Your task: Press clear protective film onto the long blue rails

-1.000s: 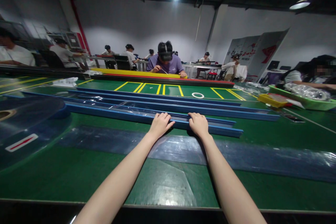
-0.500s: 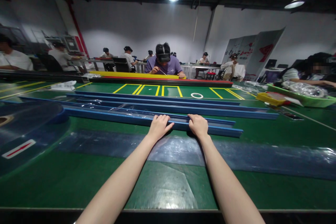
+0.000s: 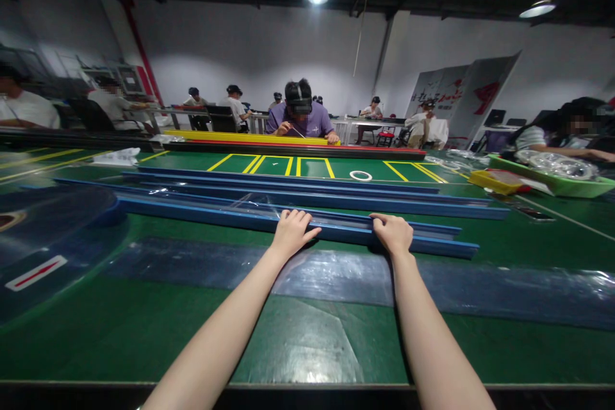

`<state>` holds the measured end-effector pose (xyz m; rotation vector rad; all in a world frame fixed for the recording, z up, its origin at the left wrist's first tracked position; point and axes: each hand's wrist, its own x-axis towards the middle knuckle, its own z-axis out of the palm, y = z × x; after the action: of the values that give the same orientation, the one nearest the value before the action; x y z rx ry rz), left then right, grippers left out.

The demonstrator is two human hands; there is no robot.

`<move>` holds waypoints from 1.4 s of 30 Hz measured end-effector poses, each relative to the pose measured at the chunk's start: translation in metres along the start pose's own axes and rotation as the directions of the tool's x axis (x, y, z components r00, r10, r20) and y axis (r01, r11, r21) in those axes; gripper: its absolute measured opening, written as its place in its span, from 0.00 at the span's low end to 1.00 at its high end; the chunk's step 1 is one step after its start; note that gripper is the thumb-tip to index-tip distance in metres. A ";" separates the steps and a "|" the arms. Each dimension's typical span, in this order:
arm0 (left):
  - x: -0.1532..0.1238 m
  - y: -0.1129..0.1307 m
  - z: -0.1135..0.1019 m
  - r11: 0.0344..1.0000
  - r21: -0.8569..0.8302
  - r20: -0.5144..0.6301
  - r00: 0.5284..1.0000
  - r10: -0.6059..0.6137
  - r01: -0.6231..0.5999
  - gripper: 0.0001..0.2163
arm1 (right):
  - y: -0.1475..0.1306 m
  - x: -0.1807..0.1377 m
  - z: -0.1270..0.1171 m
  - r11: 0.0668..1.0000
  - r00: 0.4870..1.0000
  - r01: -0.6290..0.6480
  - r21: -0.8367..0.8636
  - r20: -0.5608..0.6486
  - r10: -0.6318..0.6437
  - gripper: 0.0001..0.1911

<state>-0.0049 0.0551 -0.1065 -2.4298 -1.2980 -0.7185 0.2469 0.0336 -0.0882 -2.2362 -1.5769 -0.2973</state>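
A long blue channel strip (image 3: pixel 346 231) lies across the green table, its right end past my right hand. My right hand (image 3: pixel 394 234) is closed around it, with the fingers over the far side. My left hand (image 3: pixel 293 230) sits further left on the same strip, fingers curled over it and thumb sticking out to the right. Clear plastic film (image 3: pixel 252 203) bunches up in a loop just left of my left hand. Whether those fingers also pinch the film is hidden. More blue strips (image 3: pixel 384 200) lie parallel behind.
A flat band of clear film (image 3: pixel 336 275) stretches along the near table. At left is a large film roll (image 3: pixel 57 224). A yellow tray (image 3: pixel 497 182) and green tray (image 3: pixel 586 187) stand at right. Across the table, a co-worker (image 3: pixel 300 115) bends over a yellow strip (image 3: pixel 240 136).
My right hand and the blue strip have slid to the right. My left hand has stayed nearly in place, and the film beside it has bunched higher.
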 end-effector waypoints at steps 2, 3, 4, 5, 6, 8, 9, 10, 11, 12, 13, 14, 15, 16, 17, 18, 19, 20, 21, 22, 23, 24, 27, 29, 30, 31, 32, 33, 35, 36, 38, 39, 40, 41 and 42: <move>0.000 0.000 0.000 1.000 0.011 0.001 1.000 0.008 -0.008 0.17 | 0.009 0.002 -0.001 1.000 1.000 -0.029 0.001 -0.005 0.029 0.20; 0.000 0.001 0.000 1.000 0.016 0.002 1.000 0.012 -0.012 0.17 | 0.013 0.002 -0.002 0.999 0.999 -0.037 0.004 -0.003 0.037 0.19; 0.000 0.001 0.000 1.000 0.019 0.003 1.000 0.014 -0.014 0.17 | 0.015 0.003 -0.003 0.999 0.999 -0.043 0.007 0.000 0.043 0.19; 0.001 0.001 0.000 1.000 0.022 0.005 1.000 0.015 -0.016 0.17 | 0.016 0.003 -0.003 0.999 0.999 -0.046 0.011 0.004 0.046 0.19; 0.001 0.001 0.000 1.000 0.023 0.006 1.000 0.017 -0.018 0.18 | 0.017 0.003 -0.004 0.999 0.999 -0.049 0.015 0.010 0.048 0.19; 0.001 0.002 0.000 0.999 0.026 0.009 1.000 0.023 -0.023 0.18 | 0.017 0.004 -0.006 0.998 0.998 -0.052 0.024 0.032 0.051 0.20; 0.000 0.002 0.000 0.999 0.028 0.009 1.000 0.024 -0.025 0.18 | 0.017 0.004 -0.008 0.998 0.997 -0.054 0.030 0.048 0.052 0.20; 0.000 0.002 0.000 0.999 0.032 0.010 1.000 0.025 -0.026 0.18 | 0.017 0.005 -0.009 0.998 0.996 -0.055 0.036 0.066 0.052 0.20; 0.000 0.002 -0.001 0.999 0.035 0.010 1.000 0.026 -0.026 0.18 | 0.017 0.005 -0.010 0.998 0.995 -0.053 0.043 0.084 0.050 0.20; 0.000 0.002 -0.001 0.999 0.039 0.010 1.000 0.026 -0.026 0.18 | 0.017 0.005 -0.011 0.997 0.994 -0.050 0.050 0.099 0.045 0.20; 0.000 0.002 -0.001 0.999 0.043 0.009 1.000 0.025 -0.026 0.18 | 0.016 0.005 -0.012 0.997 0.993 -0.045 0.058 0.109 0.039 0.20; 0.000 0.002 -0.001 0.999 0.047 0.007 1.000 0.026 -0.026 0.18 | 0.016 0.005 -0.012 0.997 0.993 -0.037 0.065 0.113 0.030 0.20; 0.000 0.002 -0.001 0.998 0.050 0.004 1.000 0.028 -0.028 0.18 | 0.015 0.005 -0.012 0.997 0.993 -0.028 0.070 0.112 0.020 0.20; 0.000 0.002 0.000 0.998 0.051 0.000 1.000 0.030 -0.030 0.18 | 0.014 0.005 -0.012 0.997 0.994 -0.018 0.069 0.106 0.011 0.19; 0.000 0.002 0.000 0.998 0.050 -0.006 0.999 0.033 -0.033 0.18 | 0.013 0.005 -0.011 0.998 0.995 -0.007 0.061 0.095 0.001 0.19; 0.001 0.002 0.001 0.998 0.049 -0.013 0.999 0.037 -0.036 0.18 | 0.011 0.005 -0.010 0.999 0.997 0.008 0.047 0.078 -0.011 0.19; 0.001 0.002 0.001 0.998 0.048 -0.021 0.999 0.040 -0.039 0.18 | 0.009 0.005 -0.008 0.999 0.998 0.026 0.029 0.055 -0.028 0.19; 0.001 0.002 0.002 0.998 0.048 -0.030 0.999 0.041 -0.040 0.18 | 0.007 0.005 -0.007 0.999 0.998 0.050 0.015 0.026 -0.051 0.19; 0.001 0.002 0.002 0.998 0.049 -0.039 0.998 0.042 -0.041 0.18 | 0.004 0.005 -0.005 0.997 0.997 0.078 0.007 -0.009 -0.078 0.19; 0.001 0.001 0.003 0.998 0.053 -0.047 0.998 0.043 -0.041 0.17 | 0.001 0.004 -0.004 0.994 0.993 0.109 0.008 -0.046 -0.109 0.18; 0.001 0.001 0.004 0.997 0.059 -0.056 0.997 0.045 -0.041 0.17 | -0.003 0.003 -0.003 0.989 0.986 0.145 0.018 -0.084 -0.143 0.17; 0.001 0.001 0.005 0.997 0.066 -0.063 0.997 0.047 -0.042 0.17 | -0.008 0.002 -0.002 0.982 0.976 0.186 0.036 -0.120 -0.181 0.17; 0.001 0.000 0.006 0.995 0.085 -0.083 0.995 0.056 -0.049 0.17 | -0.027 -0.005 0.003 0.935 0.927 0.344 0.085 -0.193 -0.323 0.15; 0.001 0.000 0.006 0.994 0.092 -0.093 0.994 0.060 -0.051 0.17 | -0.042 -0.011 0.008 0.887 0.882 0.451 0.098 -0.202 -0.427 0.14; 0.001 0.000 0.006 0.994 0.093 -0.096 0.994 0.060 -0.051 0.17 | -0.049 -0.015 0.010 0.863 0.860 0.496 0.095 -0.191 -0.473 0.14; 0.001 0.001 0.005 0.994 0.095 -0.098 0.993 0.060 -0.050 0.17 | -0.054 -0.017 0.012 0.844 0.842 0.529 0.085 -0.172 -0.511 0.14; 0.001 0.001 0.005 0.994 0.096 -0.098 0.993 0.059 -0.050 0.17 | -0.058 -0.020 0.013 0.841 0.839 0.536 0.072 -0.156 -0.522 0.15; 0.001 0.001 0.004 0.994 0.096 -0.097 0.994 0.058 -0.049 0.17 | -0.061 -0.021 0.014 0.844 0.842 0.533 0.065 -0.144 -0.520 0.15; 0.001 0.002 0.004 0.995 0.095 -0.090 0.995 0.051 -0.042 0.17 | -0.063 -0.022 0.015 0.850 0.848 0.524 0.053 -0.122 -0.515 0.15; 0.001 0.002 0.004 0.995 0.095 -0.085 0.995 0.046 -0.038 0.17 | -0.062 -0.022 0.014 0.851 0.849 0.523 0.050 -0.112 -0.516 0.15; 0.001 0.002 0.005 0.995 0.095 -0.076 0.996 0.037 -0.030 0.17 | -0.060 -0.020 0.013 0.848 0.847 0.529 0.043 -0.093 -0.523 0.15; 0.001 0.002 0.005 0.995 0.095 -0.072 0.997 0.035 -0.028 0.17 | -0.060 -0.020 0.012 0.848 0.847 0.529 0.039 -0.086 -0.524 0.15; 0.001 0.002 0.005 0.995 0.095 -0.069 0.997 0.033 -0.026 0.17 | -0.059 -0.020 0.012 0.849 0.848 0.527 0.037 -0.081 -0.523 0.15; 0.001 0.002 0.005 0.995 0.094 -0.066 0.997 0.032 -0.026 0.17 | -0.059 -0.019 0.012 0.850 0.850 0.525 0.035 -0.079 -0.522 0.15; 0.001 0.003 0.004 0.995 0.093 -0.063 0.998 0.030 -0.024 0.17 | -0.059 -0.019 0.012 0.851 0.850 0.524 0.036 -0.079 -0.520 0.15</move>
<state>-0.0013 0.0562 -0.1099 -2.3272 -1.2430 -0.7072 0.1845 0.0392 -0.0950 -1.6920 -2.1085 -0.4615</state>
